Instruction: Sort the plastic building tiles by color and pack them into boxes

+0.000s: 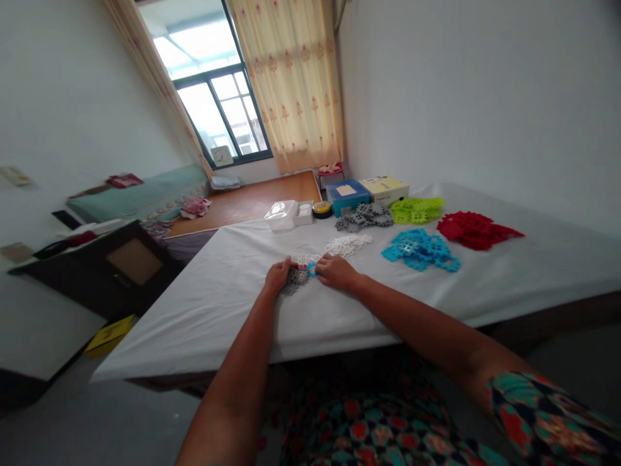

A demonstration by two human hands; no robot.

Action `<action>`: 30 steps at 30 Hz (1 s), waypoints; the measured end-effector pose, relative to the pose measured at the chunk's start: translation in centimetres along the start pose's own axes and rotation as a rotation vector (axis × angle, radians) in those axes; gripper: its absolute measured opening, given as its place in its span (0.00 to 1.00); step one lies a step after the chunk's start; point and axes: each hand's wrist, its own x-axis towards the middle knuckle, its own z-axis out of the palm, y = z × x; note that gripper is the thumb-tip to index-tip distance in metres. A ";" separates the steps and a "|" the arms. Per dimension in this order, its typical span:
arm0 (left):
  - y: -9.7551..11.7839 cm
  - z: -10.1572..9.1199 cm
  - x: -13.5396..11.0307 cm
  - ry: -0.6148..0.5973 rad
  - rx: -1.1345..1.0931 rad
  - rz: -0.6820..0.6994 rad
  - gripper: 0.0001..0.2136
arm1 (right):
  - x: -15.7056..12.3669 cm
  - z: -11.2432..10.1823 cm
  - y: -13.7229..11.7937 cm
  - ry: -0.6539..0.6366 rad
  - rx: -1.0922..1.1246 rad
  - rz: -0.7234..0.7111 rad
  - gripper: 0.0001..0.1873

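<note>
A small assembly of flat lattice-like plastic building pieces [297, 279], grey with bits of red, blue and white, lies on the white-covered table between my hands. My left hand [278, 275] is closed on its left edge, the thumb near the red part. My right hand [336, 272] pinches the blue piece [312, 269] at the right side; its fingertips partly hide that piece. Just beyond my right hand is a loose pile of white lattice pieces [348, 244]. How the pieces join is too small to make out.
Piles of grey [363, 217], lime green [417, 210], blue [420, 249] and red pieces [475, 230] lie to the right. Behind them stand a blue box [348, 194], a yellow box [387, 189], a tape roll [322, 209] and a clear plastic container [281, 215].
</note>
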 end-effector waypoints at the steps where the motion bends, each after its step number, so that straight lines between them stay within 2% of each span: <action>1: 0.0 0.0 0.1 0.002 0.001 -0.009 0.32 | -0.3 -0.2 -0.1 0.024 0.013 0.012 0.07; 4: -0.1 -0.1 0.3 0.005 0.009 -0.029 0.32 | -0.8 -0.7 -0.1 0.075 0.141 0.153 0.07; 7: -0.2 -0.1 0.3 0.005 0.016 -0.024 0.32 | -1.1 -2.0 1.6 0.146 0.240 0.350 0.10; 10: -0.3 -0.1 0.3 0.003 0.013 -0.025 0.32 | -2.5 -5.3 5.3 0.306 0.231 0.487 0.12; 14: -0.4 0.2 0.4 0.000 0.001 -0.017 0.32 | -7.1 -11.1 11.6 0.471 0.078 0.674 0.15; 15: -0.4 0.2 0.4 0.000 -0.007 -0.014 0.32 | -8.4 -12.2 13.0 0.475 0.018 0.738 0.15; 17: -0.4 0.3 0.3 0.008 -0.045 -0.014 0.33 | -10.5 -13.5 15.1 0.363 -0.101 0.817 0.15; 19: -0.4 0.2 0.2 0.053 -0.118 -0.016 0.34 | -11.2 -13.6 16.0 0.312 -0.257 0.794 0.14; 22: -0.3 -0.1 -0.1 0.147 -0.229 -0.029 0.36 | -9.6 -12.0 14.1 0.325 -0.306 0.603 0.14; 26: -0.3 -0.2 -0.3 0.156 -0.309 -0.078 0.37 | -4.3 -8.3 7.4 0.165 0.010 0.292 0.14; 30: -0.3 -0.3 -0.5 0.136 -0.302 -0.078 0.37 | 0.4 -3.9 0.8 -0.002 0.168 0.010 0.15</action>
